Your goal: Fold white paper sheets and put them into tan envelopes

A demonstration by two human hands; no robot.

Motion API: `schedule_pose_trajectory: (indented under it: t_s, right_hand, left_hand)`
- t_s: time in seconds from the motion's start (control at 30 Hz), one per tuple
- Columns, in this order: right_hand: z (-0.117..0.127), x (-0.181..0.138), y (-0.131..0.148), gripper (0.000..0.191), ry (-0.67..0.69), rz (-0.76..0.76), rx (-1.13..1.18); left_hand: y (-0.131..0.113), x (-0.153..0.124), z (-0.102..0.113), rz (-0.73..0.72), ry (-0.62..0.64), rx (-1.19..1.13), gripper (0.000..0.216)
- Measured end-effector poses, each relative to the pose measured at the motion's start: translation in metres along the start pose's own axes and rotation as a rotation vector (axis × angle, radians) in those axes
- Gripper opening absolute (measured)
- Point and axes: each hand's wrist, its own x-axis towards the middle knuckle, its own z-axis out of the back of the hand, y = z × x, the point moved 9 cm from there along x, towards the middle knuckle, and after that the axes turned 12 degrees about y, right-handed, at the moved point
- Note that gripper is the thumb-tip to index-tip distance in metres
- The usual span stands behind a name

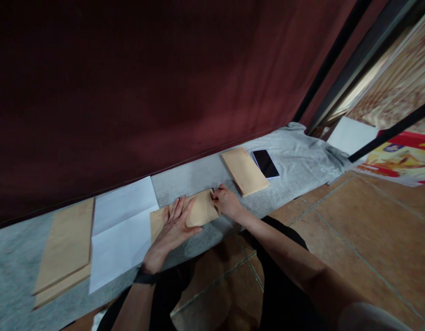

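Note:
A brown paper envelope (pixel 203 209) lies sideways on the grey cloth in front of me. My left hand (pixel 174 228) rests flat on its left part with the fingers spread. At the envelope's right end, my right hand (pixel 226 201) has its fingers curled and pressed together on the edge. Left of it, a white sheet of paper (pixel 124 234) with a crease across its middle reaches the envelope's left end. Further right sits a small pile of brown envelopes (pixel 245 171), apart from my right hand.
Larger brown envelopes (pixel 66 248) overlap at the far left. A phone (pixel 267 164) with a dark screen lies beside the right pile. The grey cloth (pixel 298 161) covers a narrow bench along a dark red panel (pixel 146 92). A printed carton (pixel 402 156) stands at right on the tiled floor (pixel 364 230).

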Motion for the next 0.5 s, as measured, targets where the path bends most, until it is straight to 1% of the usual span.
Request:
schedule_pose_trajectory:
  t_s: [0.33, 0.5]
  right_hand:
    - [-0.0028, 0.0027, -0.0011, 0.019, 0.011, -0.009, -0.029]
    - [-0.0029, 0.0029, 0.0008, 0.019, 0.008, 0.015, -0.037]
  left_hand:
    - [-0.0017, 0.0005, -0.0009, 0.001, 0.014, 0.030, 0.091]
    - [-0.0036, -0.0005, -0.0007, 0.005, 0.028, 0.034, 0.086]
